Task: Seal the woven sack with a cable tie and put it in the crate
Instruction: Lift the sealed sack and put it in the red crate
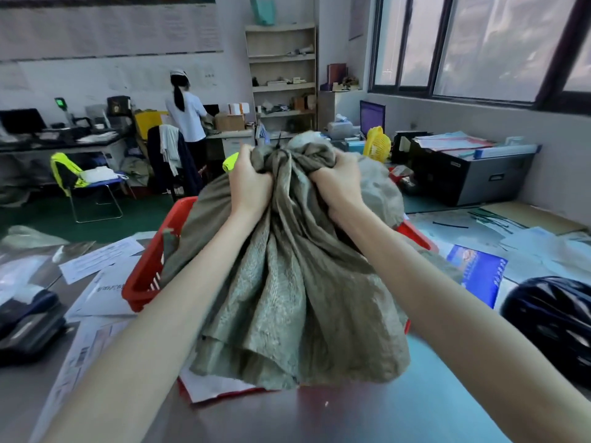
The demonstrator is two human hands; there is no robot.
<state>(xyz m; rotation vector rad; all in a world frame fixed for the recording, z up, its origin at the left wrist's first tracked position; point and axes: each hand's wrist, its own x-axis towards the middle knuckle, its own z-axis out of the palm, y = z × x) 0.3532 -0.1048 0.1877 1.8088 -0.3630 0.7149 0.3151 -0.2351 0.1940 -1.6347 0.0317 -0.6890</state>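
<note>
Crumpled olive-grey woven sack [287,282], neck cinched by a black tie [279,142], gripped by left hand [248,179] and right hand [339,180] above the red crate [150,266] mid-tabletop [319,417]; no legible writing.

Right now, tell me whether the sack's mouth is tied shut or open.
Tied shut: the woven sack has its neck bunched tight, with a black cable tie around it between both hands.

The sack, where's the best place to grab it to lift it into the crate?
Grip the sack by its bunched neck, from above on both sides of the cable tie, as the left hand and right hand do. The gathered cloth there gives a firm handful.
</note>
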